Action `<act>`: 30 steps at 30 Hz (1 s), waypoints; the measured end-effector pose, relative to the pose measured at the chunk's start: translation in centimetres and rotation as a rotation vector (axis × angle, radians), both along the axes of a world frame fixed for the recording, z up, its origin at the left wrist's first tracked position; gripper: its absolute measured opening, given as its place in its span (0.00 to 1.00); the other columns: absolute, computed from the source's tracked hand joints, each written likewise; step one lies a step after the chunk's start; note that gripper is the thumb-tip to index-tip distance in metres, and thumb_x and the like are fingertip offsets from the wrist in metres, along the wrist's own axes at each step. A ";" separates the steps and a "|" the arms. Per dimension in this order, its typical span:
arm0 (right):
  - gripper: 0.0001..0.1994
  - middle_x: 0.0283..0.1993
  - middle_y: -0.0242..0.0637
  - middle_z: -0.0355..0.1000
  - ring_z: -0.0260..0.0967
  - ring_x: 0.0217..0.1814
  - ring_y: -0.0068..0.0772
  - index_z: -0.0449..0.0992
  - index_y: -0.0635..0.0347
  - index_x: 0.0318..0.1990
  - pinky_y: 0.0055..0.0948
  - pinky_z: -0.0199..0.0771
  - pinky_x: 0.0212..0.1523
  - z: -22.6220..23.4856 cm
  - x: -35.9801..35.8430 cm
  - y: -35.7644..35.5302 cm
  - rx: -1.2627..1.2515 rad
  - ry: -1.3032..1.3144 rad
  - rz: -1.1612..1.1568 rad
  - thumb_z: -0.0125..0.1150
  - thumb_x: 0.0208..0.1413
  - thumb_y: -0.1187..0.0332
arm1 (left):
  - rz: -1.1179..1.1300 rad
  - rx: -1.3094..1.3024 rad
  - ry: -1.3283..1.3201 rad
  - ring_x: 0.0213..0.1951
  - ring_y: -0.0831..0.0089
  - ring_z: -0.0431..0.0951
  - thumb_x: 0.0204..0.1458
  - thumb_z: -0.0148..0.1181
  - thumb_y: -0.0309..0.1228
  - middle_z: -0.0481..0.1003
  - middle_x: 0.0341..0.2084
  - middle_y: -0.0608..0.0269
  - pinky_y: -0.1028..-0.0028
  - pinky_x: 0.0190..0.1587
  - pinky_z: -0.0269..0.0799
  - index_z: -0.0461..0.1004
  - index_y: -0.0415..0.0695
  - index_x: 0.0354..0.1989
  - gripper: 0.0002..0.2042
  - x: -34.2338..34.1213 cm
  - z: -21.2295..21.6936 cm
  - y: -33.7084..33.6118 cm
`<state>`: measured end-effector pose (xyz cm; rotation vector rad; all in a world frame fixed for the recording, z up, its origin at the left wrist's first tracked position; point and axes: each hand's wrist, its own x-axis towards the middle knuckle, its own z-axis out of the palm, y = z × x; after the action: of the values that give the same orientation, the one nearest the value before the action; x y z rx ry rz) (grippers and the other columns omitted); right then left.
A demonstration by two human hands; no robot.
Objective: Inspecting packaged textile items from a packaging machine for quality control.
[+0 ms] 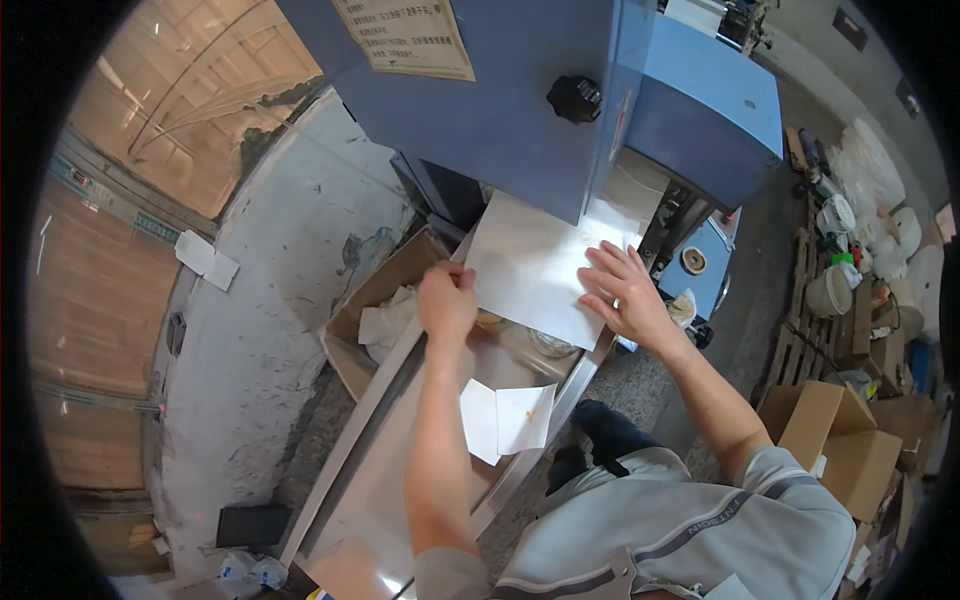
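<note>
A large white sheet (525,265) lies under the blue machine, brightly lit near its right side. At the sheet's left edge my left hand (447,305) is closed, its curled fingertips meeting the edge. My right hand (625,295) rests over the sheet's right edge with fingers spread. Below the sheet, a folded white paper (508,418) with a small yellowish mark sits on the metal bed of the machine (395,490). A round clear object (552,343) shows partly from beneath the sheet's near edge.
The blue machine housing (470,110) with a black knob (574,99) overhangs the sheet. A cardboard box (385,325) holding crumpled paper stands left of the bed. At right are a tape roll (693,261), a wooden pallet (800,300) and an opened carton (830,440).
</note>
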<state>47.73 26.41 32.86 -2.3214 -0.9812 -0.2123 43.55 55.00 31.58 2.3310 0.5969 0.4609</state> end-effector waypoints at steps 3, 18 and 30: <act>0.18 0.65 0.49 0.65 0.54 0.72 0.54 0.77 0.59 0.51 0.53 0.49 0.71 0.5 -0.4 0.3 0.050 -0.026 -0.016 0.67 0.54 0.64 | 0.016 0.010 -0.091 0.32 0.54 0.80 0.50 0.64 0.33 0.79 0.26 0.51 0.61 0.36 0.73 0.78 0.39 0.33 0.09 -1.1 0.9 1.6; 0.14 0.47 0.46 0.76 0.74 0.48 0.50 0.77 0.61 0.46 0.40 0.75 0.48 -1.7 -9.7 2.0 0.077 0.436 0.497 0.63 0.56 0.64 | -0.106 -0.823 0.387 0.47 0.54 0.76 0.47 0.70 0.33 0.77 0.41 0.53 0.60 0.50 0.71 0.77 0.40 0.42 0.16 -22.2 -4.9 -8.1; 0.14 0.46 0.46 0.76 0.75 0.41 0.51 0.77 0.63 0.47 0.37 0.77 0.42 -1.7 -11.0 4.8 -0.002 0.454 0.521 0.65 0.54 0.68 | -0.068 -0.043 0.298 0.44 0.52 0.74 0.44 0.69 0.28 0.75 0.38 0.54 0.56 0.47 0.69 0.76 0.43 0.33 0.09 -21.1 -6.6 -5.8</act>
<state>36.70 31.19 31.12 -1.9026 -1.2857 0.5009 22.46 49.23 25.02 2.3878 0.6558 0.0671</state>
